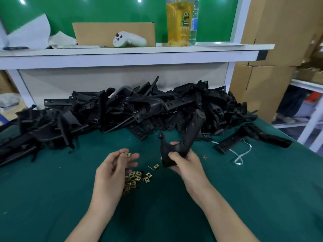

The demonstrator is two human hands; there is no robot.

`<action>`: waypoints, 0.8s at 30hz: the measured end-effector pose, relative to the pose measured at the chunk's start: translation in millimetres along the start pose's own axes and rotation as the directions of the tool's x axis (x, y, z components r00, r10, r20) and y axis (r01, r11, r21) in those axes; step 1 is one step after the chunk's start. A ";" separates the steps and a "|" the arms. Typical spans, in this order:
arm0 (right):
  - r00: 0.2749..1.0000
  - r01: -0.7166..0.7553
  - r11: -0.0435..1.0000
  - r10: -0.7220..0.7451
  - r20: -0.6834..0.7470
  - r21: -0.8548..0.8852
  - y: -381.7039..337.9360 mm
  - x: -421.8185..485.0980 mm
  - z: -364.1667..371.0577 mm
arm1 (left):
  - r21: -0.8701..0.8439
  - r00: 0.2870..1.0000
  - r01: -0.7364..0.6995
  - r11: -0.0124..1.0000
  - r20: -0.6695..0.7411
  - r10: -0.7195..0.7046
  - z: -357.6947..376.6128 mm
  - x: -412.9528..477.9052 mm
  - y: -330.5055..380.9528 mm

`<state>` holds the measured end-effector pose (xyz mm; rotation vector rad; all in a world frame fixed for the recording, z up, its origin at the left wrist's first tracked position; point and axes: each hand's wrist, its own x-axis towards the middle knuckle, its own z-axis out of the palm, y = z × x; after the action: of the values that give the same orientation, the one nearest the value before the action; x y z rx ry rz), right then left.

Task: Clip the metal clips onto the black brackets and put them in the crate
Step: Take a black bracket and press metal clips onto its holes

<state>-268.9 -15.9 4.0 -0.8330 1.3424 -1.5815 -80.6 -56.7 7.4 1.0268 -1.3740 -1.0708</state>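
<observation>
My left hand (114, 169) pinches one small brass-coloured metal clip (127, 155) between thumb and fingers, above a heap of several more clips (134, 179) on the green table. My right hand (184, 163) grips the lower end of a curved black bracket (187, 137), held upright and tilted to the right. The clip and the bracket are apart, about a hand's width. A big pile of black brackets (122, 112) fills the back of the table. No crate is in view.
A lone black bracket (251, 137) and a white cord (241, 156) lie at the right. One stray clip (205, 157) sits right of my hand. A white shelf (131, 55) above carries a cardboard piece, a white controller and a yellow bottle. Cardboard boxes (272, 49) stand at the right.
</observation>
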 end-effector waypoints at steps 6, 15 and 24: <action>1.000 -0.012 0.869 0.002 0.021 0.495 -11.7 2.3 -0.9 | -0.042 0.999 -0.023 0.999 -0.031 0.022 0.7 -0.1 4.2; 0.953 0.237 0.640 -0.006 -0.304 0.731 -30.7 9.0 -45.9 | -0.135 0.996 0.038 0.990 -0.073 -0.048 -5.6 4.8 1.7; 0.998 -0.030 0.921 0.006 0.062 0.389 -3.1 6.1 -2.9 | -0.460 0.988 0.155 0.874 0.082 -0.131 -7.4 4.8 1.7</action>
<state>-274.5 -20.3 6.2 -0.6127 0.9421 -1.7192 -73.6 -61.4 10.4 0.7533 -1.0116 -1.4596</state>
